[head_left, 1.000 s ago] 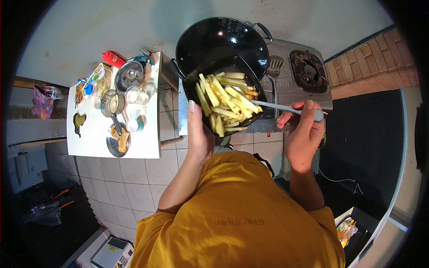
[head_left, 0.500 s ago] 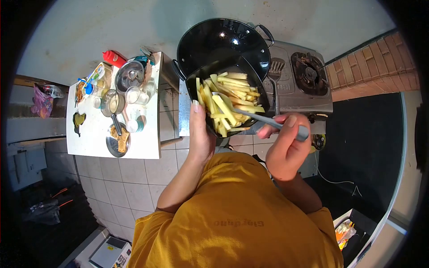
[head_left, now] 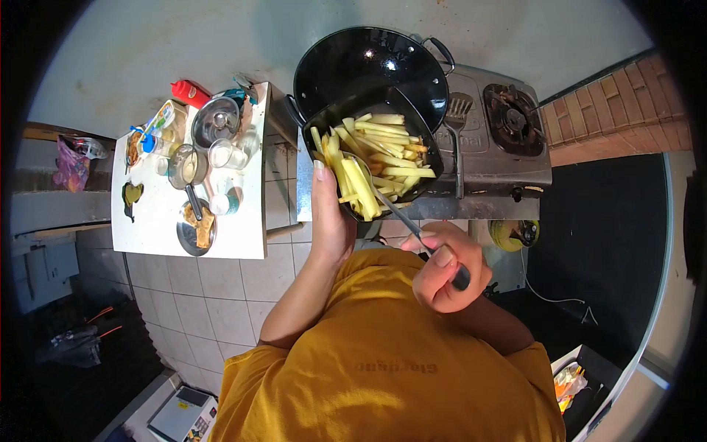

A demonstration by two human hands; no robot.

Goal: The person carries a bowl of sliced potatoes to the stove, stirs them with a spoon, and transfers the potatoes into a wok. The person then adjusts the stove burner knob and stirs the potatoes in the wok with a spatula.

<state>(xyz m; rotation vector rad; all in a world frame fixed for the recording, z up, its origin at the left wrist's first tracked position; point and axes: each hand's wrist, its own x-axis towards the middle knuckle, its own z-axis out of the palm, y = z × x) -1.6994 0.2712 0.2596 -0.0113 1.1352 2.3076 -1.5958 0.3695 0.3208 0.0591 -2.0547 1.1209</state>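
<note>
The fingers of the left hand (head_left: 333, 215) are hidden by the black angular bowl (head_left: 405, 107), which is clamped at its rim. A grey long-handled metal utensil (head_left: 403, 219) is gripped by the curled right hand (head_left: 456, 269), apart from the left, its tip obscured among pale yellow cut sticks (head_left: 361, 190) in the bowl.
</note>
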